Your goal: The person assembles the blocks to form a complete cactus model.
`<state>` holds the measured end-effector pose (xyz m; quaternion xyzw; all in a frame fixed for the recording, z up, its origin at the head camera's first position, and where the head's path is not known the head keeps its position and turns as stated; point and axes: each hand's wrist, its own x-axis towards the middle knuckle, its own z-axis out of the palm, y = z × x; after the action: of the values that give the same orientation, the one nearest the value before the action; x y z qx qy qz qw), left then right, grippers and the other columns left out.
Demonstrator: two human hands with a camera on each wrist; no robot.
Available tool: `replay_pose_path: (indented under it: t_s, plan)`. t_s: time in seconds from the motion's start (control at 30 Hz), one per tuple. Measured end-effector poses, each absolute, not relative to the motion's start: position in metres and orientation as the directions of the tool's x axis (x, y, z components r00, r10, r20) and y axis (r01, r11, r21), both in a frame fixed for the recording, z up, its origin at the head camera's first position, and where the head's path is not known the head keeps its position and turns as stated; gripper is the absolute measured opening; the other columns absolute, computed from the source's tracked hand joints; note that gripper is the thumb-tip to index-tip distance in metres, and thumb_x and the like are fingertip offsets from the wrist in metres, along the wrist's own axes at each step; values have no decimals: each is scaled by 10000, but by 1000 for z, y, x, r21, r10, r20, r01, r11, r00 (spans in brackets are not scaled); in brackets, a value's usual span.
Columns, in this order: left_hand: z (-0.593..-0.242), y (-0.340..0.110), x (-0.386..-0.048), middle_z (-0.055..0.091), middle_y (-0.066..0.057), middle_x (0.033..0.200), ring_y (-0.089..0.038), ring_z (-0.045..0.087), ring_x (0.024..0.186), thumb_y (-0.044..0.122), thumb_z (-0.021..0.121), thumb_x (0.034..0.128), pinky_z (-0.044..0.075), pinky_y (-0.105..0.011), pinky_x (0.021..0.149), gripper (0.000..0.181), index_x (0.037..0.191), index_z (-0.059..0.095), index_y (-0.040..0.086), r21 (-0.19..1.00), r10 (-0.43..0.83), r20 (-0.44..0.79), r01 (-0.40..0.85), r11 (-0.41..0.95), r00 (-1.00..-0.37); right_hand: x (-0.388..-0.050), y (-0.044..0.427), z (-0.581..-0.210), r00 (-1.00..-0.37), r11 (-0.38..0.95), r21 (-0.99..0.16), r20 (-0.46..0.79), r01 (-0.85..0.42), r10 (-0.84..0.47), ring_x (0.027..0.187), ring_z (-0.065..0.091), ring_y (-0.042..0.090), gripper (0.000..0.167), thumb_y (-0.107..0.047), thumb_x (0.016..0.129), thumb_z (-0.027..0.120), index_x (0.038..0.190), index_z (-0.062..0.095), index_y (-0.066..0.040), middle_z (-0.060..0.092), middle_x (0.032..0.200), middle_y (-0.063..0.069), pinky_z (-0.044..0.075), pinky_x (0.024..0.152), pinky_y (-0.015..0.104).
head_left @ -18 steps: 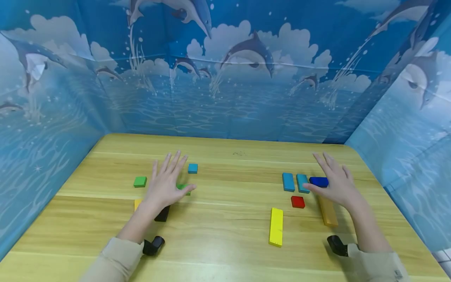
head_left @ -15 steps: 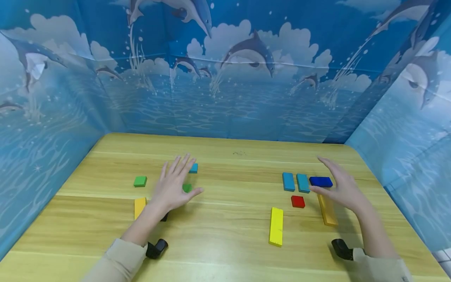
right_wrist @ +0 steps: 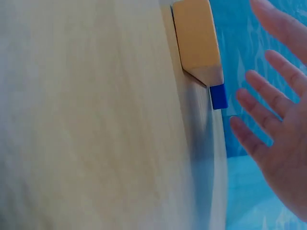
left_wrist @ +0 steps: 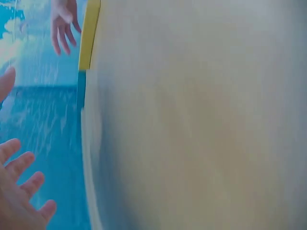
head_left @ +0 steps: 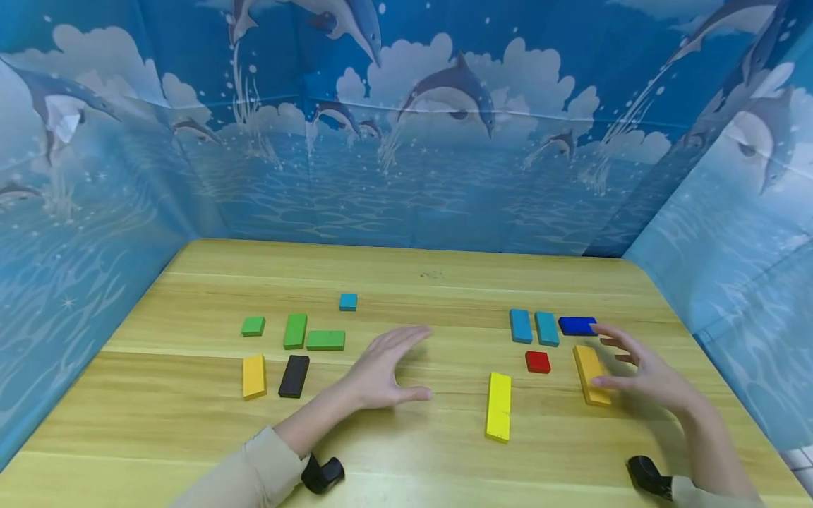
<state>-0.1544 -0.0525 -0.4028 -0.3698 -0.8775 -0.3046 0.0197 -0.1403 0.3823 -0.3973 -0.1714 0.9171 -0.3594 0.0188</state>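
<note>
My left hand (head_left: 381, 370) hovers over the middle of the table, thumb and fingers spread apart with nothing between them. A yellow block (head_left: 498, 408) lies to its right. At the right, my right hand (head_left: 648, 374) is beside an orange block (head_left: 591, 375), its thumb tip over that block's edge in the head view; contact cannot be told. Its upper fingers are near a dark blue block (head_left: 577, 326). The right wrist view shows loosely spread fingers with nothing in them, next to the orange block (right_wrist: 196, 38).
Two light blue blocks (head_left: 521, 326) and a red block (head_left: 538, 362) lie left of the dark blue one. On the left are green blocks (head_left: 326, 341), a black block (head_left: 294, 377), a yellow-orange block (head_left: 254, 376) and a small blue block (head_left: 348, 302). A dolphin-print curtain (head_left: 413, 190) stands behind.
My left hand has moved right and nearer to me, uncovering the green and black blocks. My right hand has moved slightly right and down. The blocks lie where they were.
</note>
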Motion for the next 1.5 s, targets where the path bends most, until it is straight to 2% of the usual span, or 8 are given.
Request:
replay_pose_path:
  t_s: [0.1, 0.23, 0.33, 0.47, 0.57, 0.73, 1.1, 1.5]
  plan:
    - [-409, -38, -151, 333, -30, 1454, -219, 292, 1328, 460, 710, 733, 224, -494, 1058, 853, 1424, 319, 149, 575, 679, 235, 663, 479, -695, -137, 385, -399, -945, 679, -691, 16, -246, -326, 1160, 348, 158, 810, -118, 775, 717, 1433, 247, -95, 318, 1374, -73, 372, 869, 341]
    - [-417, -21, -148, 345, -14, 1447, -186, 304, 1320, 448, 723, 724, 243, -471, 1057, 854, 1420, 325, 155, 605, 713, 218, 665, 438, -667, -135, 388, -401, -945, 662, -729, -63, -176, -320, 1192, 333, 168, 803, -127, 796, 695, 1441, 219, -115, 296, 1414, 94, 342, 887, 536]
    - [-420, -9, -145, 355, -25, 1440, -185, 304, 1320, 435, 735, 716, 243, -464, 1060, 861, 1418, 325, 150, 624, 722, 214, 661, 417, -658, -133, 390, -403, -943, 657, -738, -88, -155, -321, 1222, 332, 141, 797, -130, 803, 687, 1441, 210, -111, 276, 1411, 166, 373, 923, 322]
    - [-424, 3, -143, 367, -21, 1429, -173, 302, 1321, 423, 749, 704, 252, -447, 1059, 870, 1411, 330, 139, 626, 731, 210, 664, 410, -649, -131, 391, -408, -939, 650, -738, -70, -179, -337, 1202, 324, -8, 810, -123, 795, 694, 1439, 204, -90, 290, 1401, 190, 313, 801, 74]
    - [-426, 11, -142, 365, -4, 1429, -161, 305, 1318, 437, 751, 696, 263, -442, 1053, 877, 1408, 333, 144, 619, 738, 200, 668, 414, -644, -129, 393, -413, -934, 626, -750, -31, -214, -357, 1107, 292, -163, 828, -100, 771, 713, 1433, 215, -67, 334, 1395, 52, 266, 812, 46]
    - [-430, 23, -140, 352, 11, 1434, -142, 303, 1314, 500, 738, 685, 263, -437, 1051, 895, 1410, 325, 178, 590, 754, 178, 682, 432, -632, -128, 397, -420, -909, 534, -802, 25, -266, -415, 1158, 285, -150, 815, -12, 753, 704, 1410, 222, 3, 322, 1334, -199, 221, 849, 31]
    - [-435, 40, -144, 272, 18, 1475, -141, 252, 1338, 611, 681, 681, 218, -372, 1080, 945, 1432, 279, 204, 463, 796, 122, 743, 483, -593, -130, 400, -425, -870, 431, -854, 49, -291, -490, 1241, 197, -153, 790, 61, 770, 658, 1406, 189, 51, 276, 1397, -177, 186, 904, 20]
    - [-437, 42, -150, 380, 86, 1394, -80, 316, 1283, 640, 676, 662, 232, -318, 1066, 892, 1382, 361, 218, 421, 791, 112, 750, 510, -601, -131, 399, -427, -873, 439, -851, 44, -288, -486, 1244, 182, -154, 767, 50, 780, 653, 1405, 210, 44, 268, 1402, -178, 183, 904, 22]
